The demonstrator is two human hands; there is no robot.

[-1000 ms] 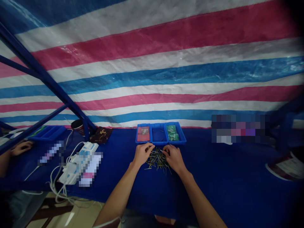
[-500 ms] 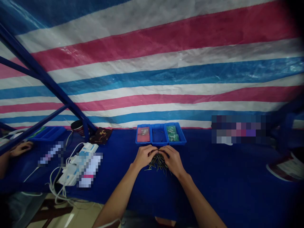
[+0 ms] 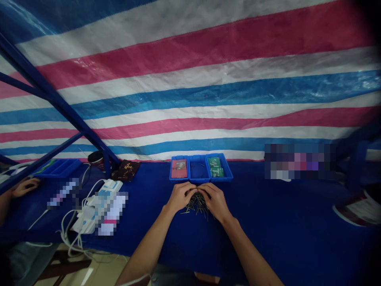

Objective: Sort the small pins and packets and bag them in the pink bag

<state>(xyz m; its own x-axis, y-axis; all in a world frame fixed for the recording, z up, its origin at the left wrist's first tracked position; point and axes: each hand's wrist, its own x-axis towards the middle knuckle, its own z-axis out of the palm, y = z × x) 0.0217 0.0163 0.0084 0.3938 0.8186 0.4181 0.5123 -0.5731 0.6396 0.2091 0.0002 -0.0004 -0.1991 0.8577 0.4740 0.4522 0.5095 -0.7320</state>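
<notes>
A pile of thin metal pieces (image 3: 197,203), like nails or long screws, lies on the blue table between my hands. My left hand (image 3: 181,195) curls over the pile's left side with its fingers closed. From the right, my right hand (image 3: 212,196) arches over the pile in the same way, and the fingertips of both hands meet at its far edge. Whatever the fingertips pinch is hidden or too small to name. Just beyond my hands is a blue three-part tray (image 3: 190,179); pink packets (image 3: 179,170), a few thin pieces and green packets (image 3: 216,167) lie in its compartments.
To the left are a white power strip (image 3: 113,186) with tangled cables, a dark packet (image 3: 127,171) and a cup (image 3: 97,159). Another person's hand (image 3: 27,186) rests by a second blue tray (image 3: 61,167). A round container (image 3: 358,208) stands at far right, below a striped sheet (image 3: 190,91).
My hands stay in nearly the same pose over the pile. The whole view has shifted very slightly; nothing else visibly differs.
</notes>
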